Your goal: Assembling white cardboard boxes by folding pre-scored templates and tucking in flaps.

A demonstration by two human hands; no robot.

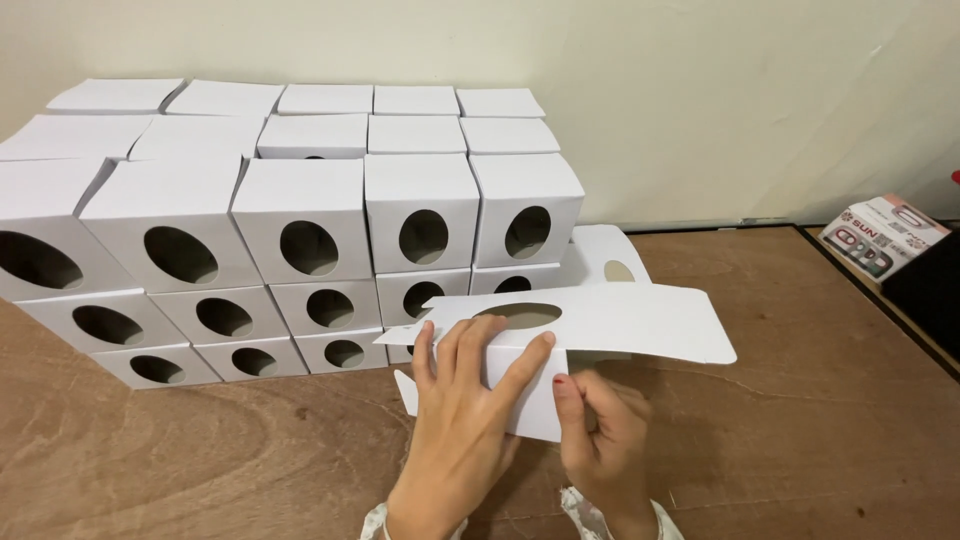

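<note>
Plywood bench point(800, 400) against a cream wall. Left hand point(462, 400) and right hand point(600, 435) each have a grip clenched on a half-folded white carton point(560, 325) at centre front. Oval cut-out faces up; long axis runs left-right, flap extending right. Behind, stacked white cartons point(300, 220) with oval holes facing forward, contents not visible.

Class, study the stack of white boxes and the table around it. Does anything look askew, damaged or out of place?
Mostly tidy. The leftmost boxes sit skewed, tops tilted out of line. One flat unfolded blank lies behind the half-folded box held by the left hand and right hand. No damage shows.
</note>
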